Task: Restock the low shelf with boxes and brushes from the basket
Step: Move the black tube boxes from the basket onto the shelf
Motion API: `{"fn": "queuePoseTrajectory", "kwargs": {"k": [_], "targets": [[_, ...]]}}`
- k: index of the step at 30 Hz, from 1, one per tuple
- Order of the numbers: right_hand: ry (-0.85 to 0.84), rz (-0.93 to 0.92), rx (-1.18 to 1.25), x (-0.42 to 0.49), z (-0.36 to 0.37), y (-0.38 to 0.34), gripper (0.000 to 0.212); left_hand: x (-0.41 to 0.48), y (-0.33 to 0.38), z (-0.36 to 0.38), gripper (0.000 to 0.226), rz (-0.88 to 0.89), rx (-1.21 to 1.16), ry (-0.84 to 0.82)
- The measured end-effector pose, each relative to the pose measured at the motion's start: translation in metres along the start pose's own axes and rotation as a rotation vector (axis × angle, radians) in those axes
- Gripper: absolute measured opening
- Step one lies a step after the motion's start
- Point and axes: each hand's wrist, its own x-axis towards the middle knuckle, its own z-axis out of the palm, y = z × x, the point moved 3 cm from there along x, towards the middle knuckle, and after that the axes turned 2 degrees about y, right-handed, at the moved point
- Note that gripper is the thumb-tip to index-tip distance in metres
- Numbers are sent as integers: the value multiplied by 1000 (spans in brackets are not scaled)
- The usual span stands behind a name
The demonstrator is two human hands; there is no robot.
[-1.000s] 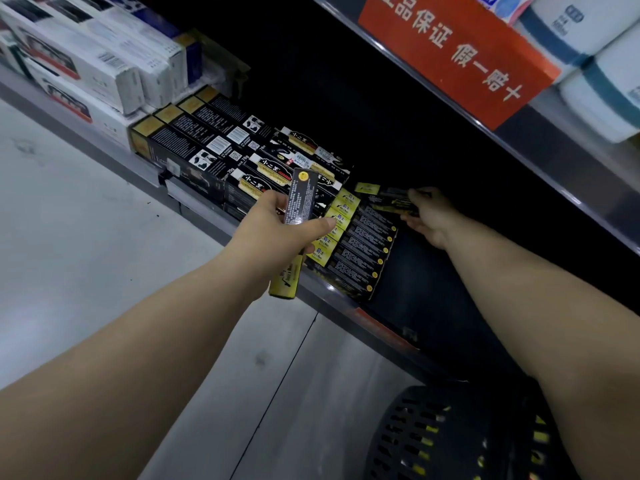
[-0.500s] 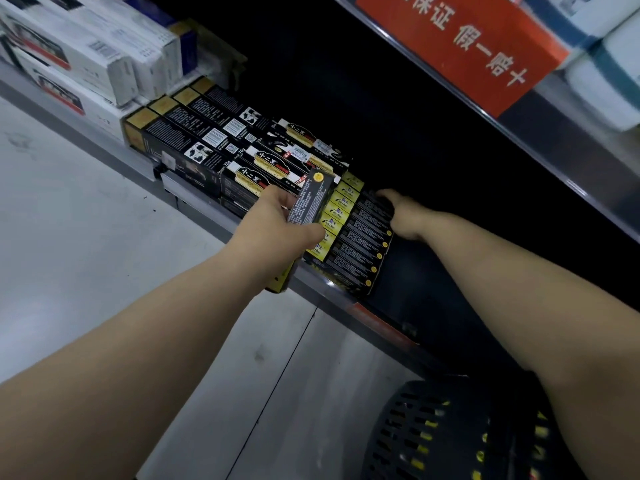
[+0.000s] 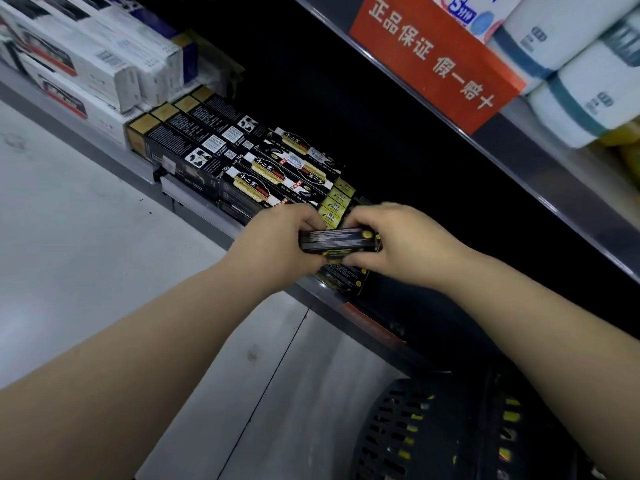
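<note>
A long black box with yellow dots (image 3: 334,240) lies crosswise between my two hands, just above the front of the low shelf (image 3: 207,221). My left hand (image 3: 273,244) grips its left end. My right hand (image 3: 398,244) holds its right end with curled fingers. Under my hands lies a row of black and yellow boxes (image 3: 337,202), partly hidden. Left of them sit stacked black boxes with gold ends (image 3: 207,147). The dark slotted basket (image 3: 433,427) stands on the floor at the bottom right.
White boxes (image 3: 86,57) fill the shelf's left part. An upper shelf with a red sign (image 3: 436,57) and white rolls (image 3: 571,64) overhangs at the top right. The deep part of the low shelf is dark. Grey floor tiles (image 3: 86,271) spread to the left.
My right hand has come back from the row of boxes on the shelf and taken the right end of the box. My left hand has turned that box from upright to crosswise.
</note>
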Motion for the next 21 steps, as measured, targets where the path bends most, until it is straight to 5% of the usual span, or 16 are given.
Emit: {"fn": "queuePoseTrajectory", "kwargs": {"k": [3,6,14,21], "targets": [[-71,263,4,-10,14,32,29,-2,-9,-12,55,-57,19,102],[-149,422,39,-14,38,51,36,-2,-19,-22,44,-159,-158,142],[-295,415,74,14,81,50,56,-6,-12,-23,25,-151,-283,81],[-266,414,118,7,88,58,44,-9,-10,-27,24,-157,-275,67]]}}
